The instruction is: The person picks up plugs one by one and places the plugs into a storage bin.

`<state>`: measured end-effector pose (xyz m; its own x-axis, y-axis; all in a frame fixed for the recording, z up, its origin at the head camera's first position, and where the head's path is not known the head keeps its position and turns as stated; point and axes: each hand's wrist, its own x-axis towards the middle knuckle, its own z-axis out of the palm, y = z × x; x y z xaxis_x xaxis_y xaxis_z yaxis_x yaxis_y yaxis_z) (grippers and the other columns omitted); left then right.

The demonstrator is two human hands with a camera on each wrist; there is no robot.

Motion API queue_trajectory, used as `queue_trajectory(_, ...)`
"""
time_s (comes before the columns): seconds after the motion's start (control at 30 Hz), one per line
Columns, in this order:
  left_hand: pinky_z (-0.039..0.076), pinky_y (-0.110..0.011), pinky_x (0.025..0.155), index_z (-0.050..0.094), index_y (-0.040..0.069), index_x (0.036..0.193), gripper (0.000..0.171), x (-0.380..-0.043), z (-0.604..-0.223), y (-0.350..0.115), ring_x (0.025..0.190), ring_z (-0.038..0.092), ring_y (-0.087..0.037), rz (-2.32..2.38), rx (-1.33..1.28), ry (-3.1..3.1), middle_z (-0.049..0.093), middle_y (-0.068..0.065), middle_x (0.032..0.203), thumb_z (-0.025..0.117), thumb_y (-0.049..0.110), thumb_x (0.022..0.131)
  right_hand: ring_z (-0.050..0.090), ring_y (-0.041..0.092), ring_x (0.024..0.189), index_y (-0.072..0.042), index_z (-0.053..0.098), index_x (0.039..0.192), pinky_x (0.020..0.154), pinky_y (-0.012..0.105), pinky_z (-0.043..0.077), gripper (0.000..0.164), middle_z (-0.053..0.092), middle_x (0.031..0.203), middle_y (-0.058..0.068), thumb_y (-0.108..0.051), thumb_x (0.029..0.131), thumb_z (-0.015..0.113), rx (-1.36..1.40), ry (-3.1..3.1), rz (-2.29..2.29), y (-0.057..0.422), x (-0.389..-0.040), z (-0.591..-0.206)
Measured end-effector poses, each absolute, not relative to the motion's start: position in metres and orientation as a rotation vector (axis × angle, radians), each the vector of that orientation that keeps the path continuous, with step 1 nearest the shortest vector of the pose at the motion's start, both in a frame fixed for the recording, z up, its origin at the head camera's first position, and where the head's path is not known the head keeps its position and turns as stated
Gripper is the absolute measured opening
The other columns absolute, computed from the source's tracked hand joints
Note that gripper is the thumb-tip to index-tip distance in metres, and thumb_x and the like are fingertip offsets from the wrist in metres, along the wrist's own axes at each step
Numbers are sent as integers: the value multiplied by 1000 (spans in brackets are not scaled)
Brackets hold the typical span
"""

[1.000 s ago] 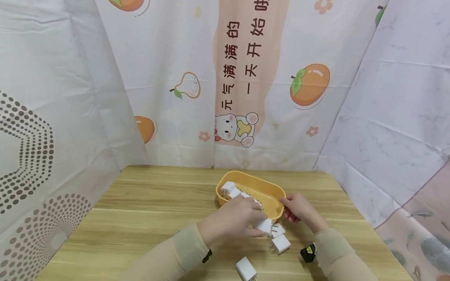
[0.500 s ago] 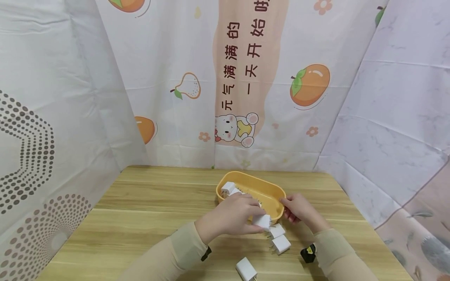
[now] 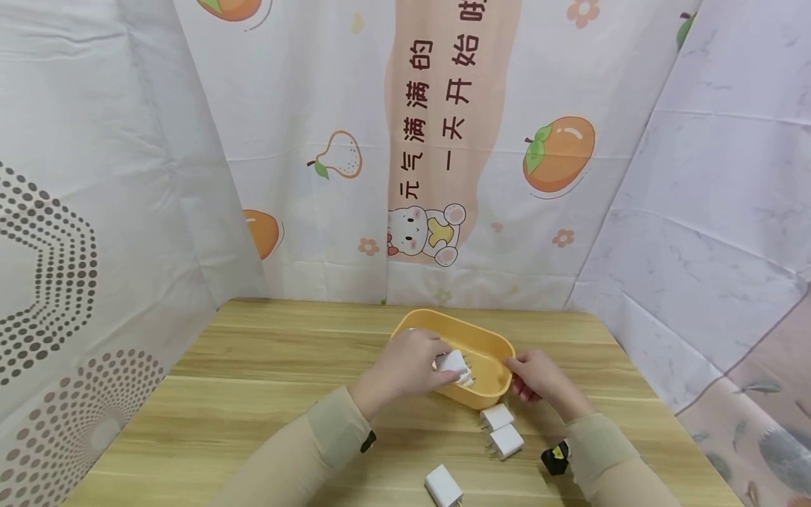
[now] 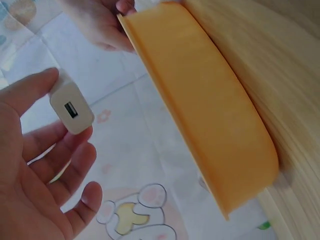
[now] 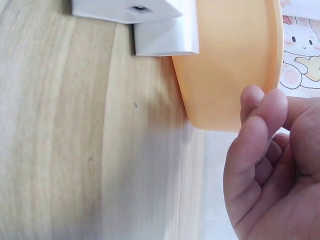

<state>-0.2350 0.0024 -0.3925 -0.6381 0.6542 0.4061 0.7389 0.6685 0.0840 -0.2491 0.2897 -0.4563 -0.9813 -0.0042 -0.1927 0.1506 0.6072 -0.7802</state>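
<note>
My left hand [image 3: 405,362] pinches a white USB charger [image 3: 451,362] between thumb and fingers, over the near left part of a yellow plastic basket [image 3: 475,334]. In the left wrist view the USB port of this charger [image 4: 71,109] faces the camera, and the charger is above the rim level of the basket [image 4: 200,110]. More white chargers lie inside the basket, mostly hidden behind my left hand. At the right end, my right hand [image 3: 538,377] holds the basket's rim with thumb and fingertips; the right wrist view shows the fingers [image 5: 252,135] curled at that edge.
Two white chargers [image 3: 506,441] lie close together on the wooden table [image 3: 285,422], just in front of the basket. Another charger [image 3: 443,486] lies nearer the front edge. A small black object [image 3: 555,458] with a yellow mark shows beside the right wrist. Printed curtains [image 3: 317,211] stand behind the table.
My left hand has carried the charger up and left, from near the chargers in front of the basket to over the basket. The right hand and basket have stayed put.
</note>
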Motion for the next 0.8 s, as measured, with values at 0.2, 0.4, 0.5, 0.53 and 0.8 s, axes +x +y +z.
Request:
queue_trajectory(0.2, 30, -24, 51, 57, 22, 67, 41, -253, -389, -2, 59, 42, -7, -444, -950, -2624, 45, 11, 62, 74, 53, 89, 51, 12, 41, -2, 63, 76, 41, 25, 44, 39, 58, 55, 6, -24, 106, 51, 124, 2658, -1310, 291, -250, -458)
queue_trajectory(0.4, 29, -25, 51, 52, 22, 64, 47, -261, -384, -10, 56, 37, -7, -428, -833, -2680, 40, 10, 59, 72, 56, 89, 51, 12, 40, -2, 63, 75, 40, 26, 45, 39, 59, 55, 6, -24, 106, 51, 118, 2654, -1311, 292, -252, -458)
queue_trajectory(0.5, 27, -26, 51, 52, 21, 64, 48, -262, -382, -13, 56, 36, -7, -437, -806, -2699, 38, 9, 59, 71, 57, 89, 51, 12, 40, -2, 64, 76, 40, 26, 45, 39, 58, 55, 6, -24, 106, 51, 121, 2646, -1320, 291, -252, -458)
queue_trajectory(0.53, 27, -26, 50, 51, 21, 63, 49, -263, -382, -13, 56, 35, -7, -439, -801, -2702, 37, 9, 59, 71, 57, 89, 51, 12, 40, -2, 64, 76, 40, 26, 45, 39, 58, 55, 6, -24, 106, 51, 121, 2646, -1320, 291, -252, -458)
queue_trajectory(0.8, 31, -27, 51, 62, 20, 70, 42, -269, -385, -12, 58, 40, -8, -431, -757, -2738, 45, 9, 61, 71, 56, 90, 50, 11, 40, -3, 63, 75, 40, 26, 44, 39, 58, 55, 7, -23, 106, 51, 126, 2648, -1330, 291, -251, -457)
